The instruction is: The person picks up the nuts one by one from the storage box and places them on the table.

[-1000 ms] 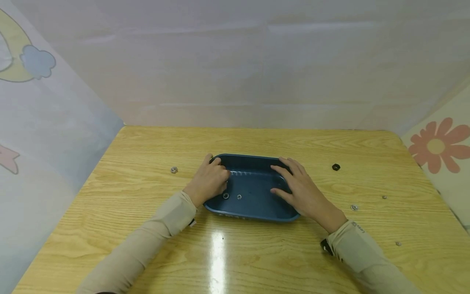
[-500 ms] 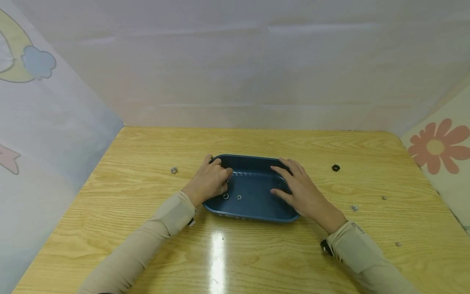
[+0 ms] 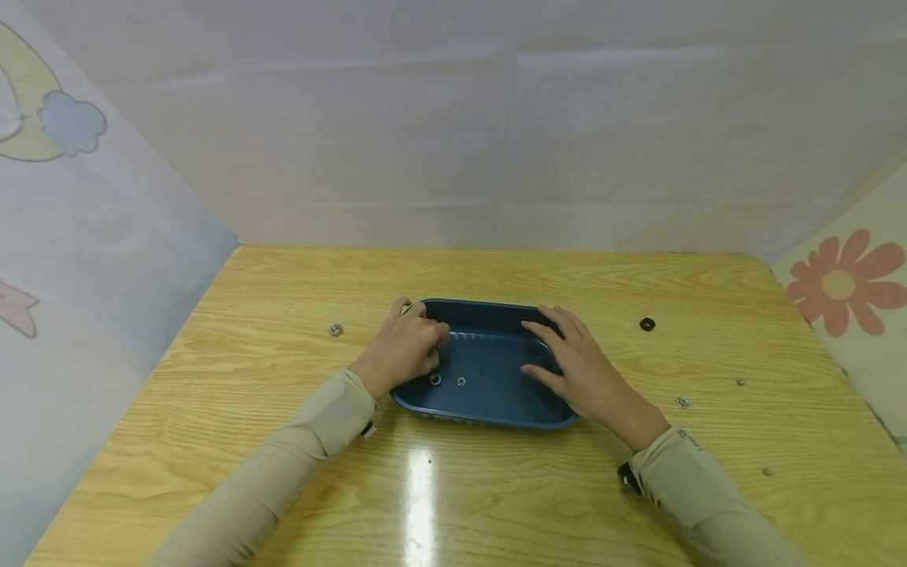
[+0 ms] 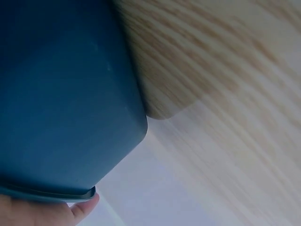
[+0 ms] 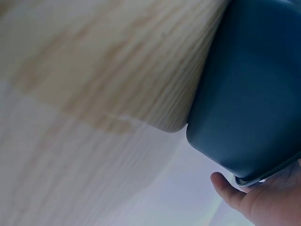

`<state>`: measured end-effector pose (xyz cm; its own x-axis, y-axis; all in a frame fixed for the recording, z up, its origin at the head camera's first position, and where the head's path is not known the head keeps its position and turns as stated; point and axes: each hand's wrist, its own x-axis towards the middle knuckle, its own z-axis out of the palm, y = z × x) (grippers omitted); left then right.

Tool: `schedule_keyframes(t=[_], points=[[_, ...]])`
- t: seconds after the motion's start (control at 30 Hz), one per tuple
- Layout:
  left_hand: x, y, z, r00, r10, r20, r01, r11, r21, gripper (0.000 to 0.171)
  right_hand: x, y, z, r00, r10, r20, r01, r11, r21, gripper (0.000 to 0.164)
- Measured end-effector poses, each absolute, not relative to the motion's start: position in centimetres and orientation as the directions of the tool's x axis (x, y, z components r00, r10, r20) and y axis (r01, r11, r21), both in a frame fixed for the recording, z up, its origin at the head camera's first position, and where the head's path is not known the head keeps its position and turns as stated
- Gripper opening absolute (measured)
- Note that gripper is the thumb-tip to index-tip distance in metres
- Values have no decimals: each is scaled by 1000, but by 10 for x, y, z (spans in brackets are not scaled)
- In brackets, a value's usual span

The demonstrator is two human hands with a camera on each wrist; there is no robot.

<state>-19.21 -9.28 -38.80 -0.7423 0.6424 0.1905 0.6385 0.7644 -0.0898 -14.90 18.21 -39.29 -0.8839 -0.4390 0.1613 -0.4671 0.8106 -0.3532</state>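
A dark blue rectangular tray (image 3: 496,394) sits on the wooden table, between both hands in the head view. My left hand (image 3: 404,346) reaches over its left end, fingers bent. A shiny bit of metal, seemingly a nut (image 3: 437,347), shows at the thumb and forefinger, mostly hidden. Just below that hand, a dark-centred nut (image 3: 435,379) and a smaller silver nut (image 3: 461,381) lie on the tray floor. My right hand (image 3: 584,366) rests over the right end with fingers spread and nothing visible between them. Both wrist views show the tray's outer wall (image 4: 70,117) and fingers at its rim.
A silver nut (image 3: 336,329) lies left of the tray. To its right are a black nut (image 3: 648,324), a silver flanged nut (image 3: 683,402) and two tiny nuts, one farther (image 3: 740,382) and one nearer (image 3: 768,472). A pale wall (image 3: 453,157) stands behind the table.
My left forefinger has shifted slightly to the right over the tray. The right hand, the tray and the nuts stay where they were.
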Motion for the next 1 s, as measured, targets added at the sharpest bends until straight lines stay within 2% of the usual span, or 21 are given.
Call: schedule_keyframes(t=[1.0], points=[[-194, -109, -375, -712, 599, 366, 629, 776, -45, 7, -150, 185, -392, -882, -444, 159, -471, 810, -349, 66]])
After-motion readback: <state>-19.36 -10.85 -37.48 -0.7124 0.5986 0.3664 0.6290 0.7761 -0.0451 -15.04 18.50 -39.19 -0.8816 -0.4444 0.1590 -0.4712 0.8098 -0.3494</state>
